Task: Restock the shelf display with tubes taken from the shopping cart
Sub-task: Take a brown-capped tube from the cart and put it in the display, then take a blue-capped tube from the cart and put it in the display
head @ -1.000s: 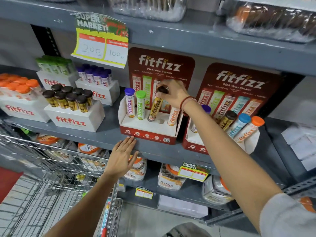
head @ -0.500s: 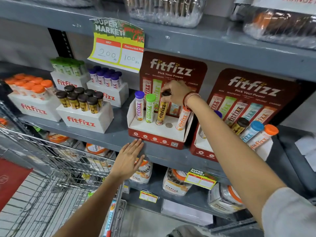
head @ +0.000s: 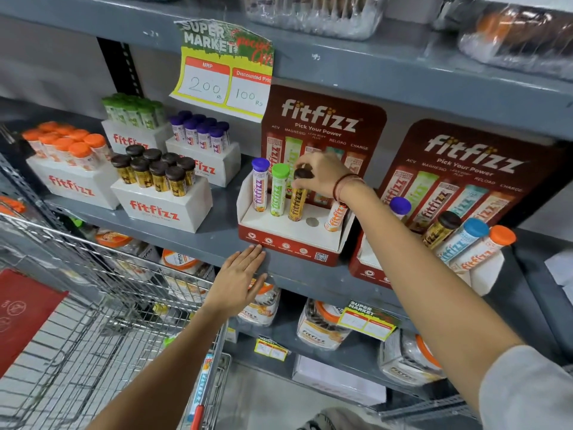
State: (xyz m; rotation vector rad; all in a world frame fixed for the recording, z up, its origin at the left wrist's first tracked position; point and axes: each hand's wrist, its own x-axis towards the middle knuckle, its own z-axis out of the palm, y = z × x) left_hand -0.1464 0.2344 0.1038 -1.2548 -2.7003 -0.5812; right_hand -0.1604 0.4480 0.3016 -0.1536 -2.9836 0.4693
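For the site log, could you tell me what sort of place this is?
Most likely a supermarket aisle: a green-and-yellow paper price tag reading "Super Market", grey metal shelving stocked with branded tube displays, and a wire shopping cart.

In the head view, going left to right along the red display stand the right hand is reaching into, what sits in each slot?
Purple-capped tube → green-capped tube → dark-capped yellow tube, its cap held by the right hand → empty slot → orange tube, its top hidden behind the wrist.
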